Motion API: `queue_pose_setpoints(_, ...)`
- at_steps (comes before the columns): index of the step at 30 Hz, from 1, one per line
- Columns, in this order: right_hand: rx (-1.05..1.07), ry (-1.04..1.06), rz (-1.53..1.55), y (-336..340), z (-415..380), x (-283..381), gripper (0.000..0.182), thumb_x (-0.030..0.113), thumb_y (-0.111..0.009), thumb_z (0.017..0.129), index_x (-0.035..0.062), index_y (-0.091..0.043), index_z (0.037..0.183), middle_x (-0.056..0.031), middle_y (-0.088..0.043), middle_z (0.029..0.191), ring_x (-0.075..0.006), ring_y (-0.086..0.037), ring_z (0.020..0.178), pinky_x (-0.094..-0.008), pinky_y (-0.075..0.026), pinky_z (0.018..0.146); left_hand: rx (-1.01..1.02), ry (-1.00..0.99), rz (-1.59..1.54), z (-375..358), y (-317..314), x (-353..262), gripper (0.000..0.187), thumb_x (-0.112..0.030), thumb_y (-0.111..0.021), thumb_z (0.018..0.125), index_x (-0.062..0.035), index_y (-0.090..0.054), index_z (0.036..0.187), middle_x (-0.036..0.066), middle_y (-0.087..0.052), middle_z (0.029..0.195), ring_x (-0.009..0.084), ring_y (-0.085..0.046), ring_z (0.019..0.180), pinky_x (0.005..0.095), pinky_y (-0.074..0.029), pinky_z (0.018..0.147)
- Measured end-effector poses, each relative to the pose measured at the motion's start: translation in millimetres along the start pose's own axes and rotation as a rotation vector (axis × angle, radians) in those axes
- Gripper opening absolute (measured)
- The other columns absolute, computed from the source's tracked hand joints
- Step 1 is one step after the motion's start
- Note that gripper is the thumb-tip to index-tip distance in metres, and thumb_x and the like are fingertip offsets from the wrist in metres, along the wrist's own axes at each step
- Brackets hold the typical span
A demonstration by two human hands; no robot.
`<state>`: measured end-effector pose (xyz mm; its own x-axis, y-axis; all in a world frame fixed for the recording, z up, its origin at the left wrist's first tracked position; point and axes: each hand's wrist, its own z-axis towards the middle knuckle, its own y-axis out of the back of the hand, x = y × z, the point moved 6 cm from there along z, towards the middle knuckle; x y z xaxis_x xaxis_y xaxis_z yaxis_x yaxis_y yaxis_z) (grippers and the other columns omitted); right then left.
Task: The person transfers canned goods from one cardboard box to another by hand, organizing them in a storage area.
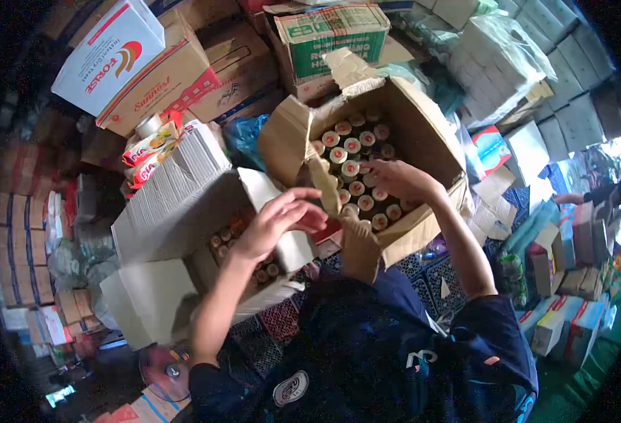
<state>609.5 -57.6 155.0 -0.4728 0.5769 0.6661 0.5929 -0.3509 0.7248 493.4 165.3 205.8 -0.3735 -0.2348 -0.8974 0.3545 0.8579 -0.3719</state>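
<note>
A brown cardboard box (423, 134) stands open in front of me, packed with several small bottles with red-and-white caps (352, 146). My right hand (398, 180) reaches into it, fingertips down on the caps; whether it grips a bottle is hidden. My left hand (278, 218) hovers with its fingers curled and apart beside the box's torn front flap (322, 185), holding nothing that I can see. Under my left hand lies a second open carton (183, 218) with darker bottles (229, 236) inside.
Cartons are piled all around: a white box (109, 56) and brown boxes at the upper left, a green-printed box (331, 32) at the back, wrapped white packs (497, 60) at the upper right. Small boxes (571, 282) crowd the right. Patterned crates (423, 271) lie under the boxes.
</note>
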Motion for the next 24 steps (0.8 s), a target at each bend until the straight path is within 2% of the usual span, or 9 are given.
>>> queue_pose_setpoints(2, 0.085, 0.155, -0.231, 1.4, 20.3, -35.9, 0.021, 0.021, -0.057, 0.088, 0.0034, -0.058, 0.099, -0.0195, -0.066, 0.085, -0.0373, -0.066, 0.076, -0.0437, -0.051, 0.066, -0.106, -0.022, -0.243, 49.1, -15.4, 21.3, 0.034, -0.023, -0.05, 0.099, -0.005, -0.047, 0.127, 0.015, -0.064, 0.11, 0.022, -0.065, 0.1, 0.0328, -0.053, 0.086)
queue_pose_setpoints(6, 0.206, 0.302, -0.378, -12.2, 68.5, -97.2, 0.026, 0.024, -0.057, 0.088, 0.0003, -0.059, 0.099, -0.0197, -0.066, 0.095, -0.0353, -0.064, 0.084, -0.0427, -0.05, 0.073, -0.407, 0.064, -0.511, 140.9, -16.7, 91.1, 0.03, -0.025, -0.054, 0.095, -0.0041, -0.049, 0.116, 0.015, -0.061, 0.116, 0.0275, -0.059, 0.108, 0.0408, -0.046, 0.098)
queue_pose_setpoints(8, 0.374, 0.117, -0.351, -20.9, 91.8, -119.8, 0.035, 0.028, -0.055, 0.09, -0.0022, -0.058, 0.108, -0.0233, -0.066, 0.099, -0.0409, -0.063, 0.092, -0.0474, -0.049, 0.08, -0.738, 0.113, -0.425, 169.1, -4.5, 124.9, 0.037, -0.021, -0.056, 0.091, -0.0023, -0.048, 0.122, 0.018, -0.053, 0.126, 0.0269, -0.052, 0.117, 0.0394, -0.041, 0.103)
queue_pose_setpoints(11, 0.355, 0.16, 0.039, -33.6, 101.0, -132.5, 0.034, 0.028, -0.054, 0.09, -0.003, -0.06, 0.103, -0.0238, -0.065, 0.1, -0.0414, -0.063, 0.092, -0.0462, -0.049, 0.08, -0.859, 0.128, -0.243, 194.6, 12.6, 154.5, 0.044, -0.017, -0.052, 0.089, 0.0004, -0.044, 0.129, 0.018, -0.048, 0.128, 0.0264, -0.047, 0.119, 0.0397, -0.038, 0.102)
queue_pose_setpoints(13, 0.21, 0.635, -0.141, -66.9, 118.5, -164.2, 0.034, 0.027, -0.054, 0.088, -0.0035, -0.061, 0.101, -0.0239, -0.066, 0.098, -0.0403, -0.064, 0.091, -0.0457, -0.05, 0.08, -1.045, 0.155, 0.052, 195.1, 7.4, 149.4, 0.036, -0.018, -0.051, 0.086, 0.0009, -0.05, 0.117, 0.016, -0.056, 0.112, 0.0235, -0.055, 0.104, 0.0405, -0.044, 0.091)
queue_pose_setpoints(16, 0.311, 0.246, 0.166, -85.5, 122.0, -174.0, 0.03, 0.021, -0.056, 0.082, -0.0013, -0.063, 0.101, -0.0231, -0.067, 0.091, -0.0373, -0.066, 0.084, -0.0457, -0.052, 0.073, -1.064, 0.224, 0.188, 197.8, 18.4, 159.8, 0.06, -0.013, -0.046, 0.09, 0.0012, -0.027, 0.145, 0.015, -0.042, 0.14, 0.0272, -0.043, 0.123, 0.0412, -0.032, 0.106)
queue_pose_setpoints(18, 0.42, 0.274, -0.411, -70.4, 113.7, -152.4, 0.029, 0.018, -0.056, 0.079, -0.0017, -0.063, 0.099, -0.0236, -0.067, 0.087, -0.0366, -0.067, 0.081, -0.0464, -0.052, 0.069, -0.941, 0.203, 0.083, 200.4, 30.4, 171.7, 0.057, -0.013, -0.047, 0.088, 0.0034, -0.033, 0.14, 0.017, -0.047, 0.134, 0.0267, -0.048, 0.117, 0.04, -0.037, 0.099)
queue_pose_setpoints(21, 0.367, 0.293, -0.269, -77.8, 111.7, -159.9, 0.028, 0.016, -0.056, 0.077, -0.0038, -0.062, 0.095, -0.0248, -0.067, 0.085, -0.0366, -0.067, 0.08, -0.0459, -0.053, 0.067, -0.934, 0.207, -0.039, 198.4, 31.1, 174.8, 0.042, -0.012, -0.049, 0.085, 0.0039, -0.045, 0.124, 0.017, -0.055, 0.119, 0.0261, -0.054, 0.106, 0.038, -0.043, 0.089)
queue_pose_setpoints(24, 0.363, 0.389, -0.575, -86.8, 104.6, -143.1, 0.028, 0.017, -0.059, 0.075, -0.0051, -0.063, 0.093, -0.0238, -0.067, 0.085, -0.036, -0.067, 0.082, -0.0449, -0.054, 0.069, -1.001, 0.265, -0.074, 202.5, 57.9, 208.9, 0.018, -0.009, -0.046, 0.089, -0.002, -0.056, 0.101, 0.008, -0.059, 0.096, 0.0221, -0.054, 0.087, 0.0372, -0.044, 0.078)
